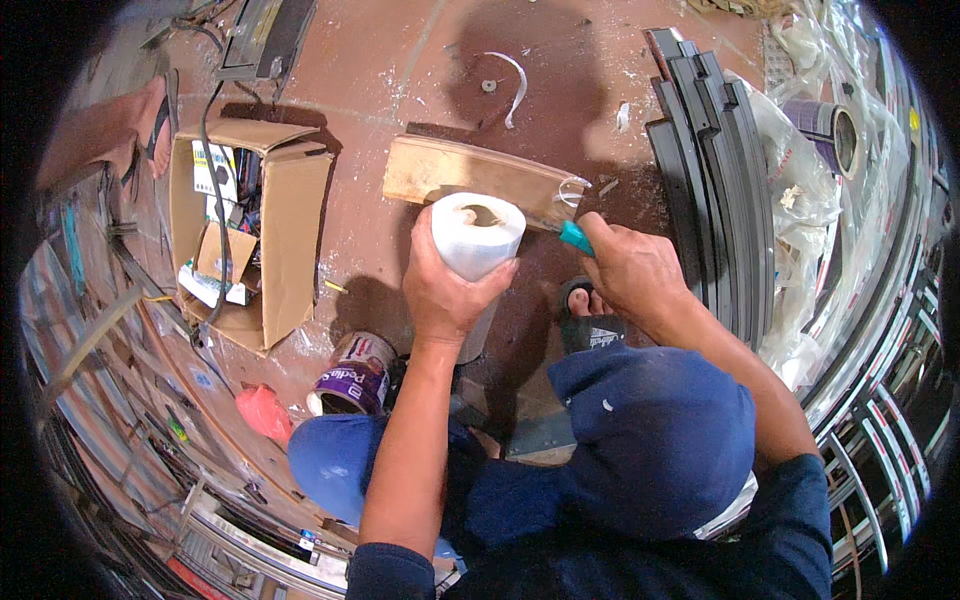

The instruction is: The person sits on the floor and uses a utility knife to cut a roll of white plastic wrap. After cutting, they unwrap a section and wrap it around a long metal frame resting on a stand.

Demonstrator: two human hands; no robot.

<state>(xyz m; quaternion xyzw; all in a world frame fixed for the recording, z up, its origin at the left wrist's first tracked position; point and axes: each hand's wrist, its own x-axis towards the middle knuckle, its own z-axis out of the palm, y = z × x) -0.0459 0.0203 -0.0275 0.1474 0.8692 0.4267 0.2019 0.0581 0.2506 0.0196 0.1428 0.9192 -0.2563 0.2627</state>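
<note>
My left hand (445, 285) is wrapped round a thick white roll (478, 250), whose hollow core faces up. In my right hand (640, 265) is a teal-handled tool (576, 237). A thin metal part of it points left toward the roll's side; its exact tip is hard to make out. Behind the roll a wooden board (470, 172) lies on the floor. Over the board's right end shows a thin pale curl (571, 192). Farther off, a curved white strip (518, 88) lies on the floor.
An open cardboard box (293, 240) of mixed items stands at left, and a purple can (355, 372) sits by my knee. Dark grey profiles (715, 180) are stacked at right, beside clear plastic sheeting (800, 215) and another roll (825, 135). Another person's leg (100, 135) shows far left.
</note>
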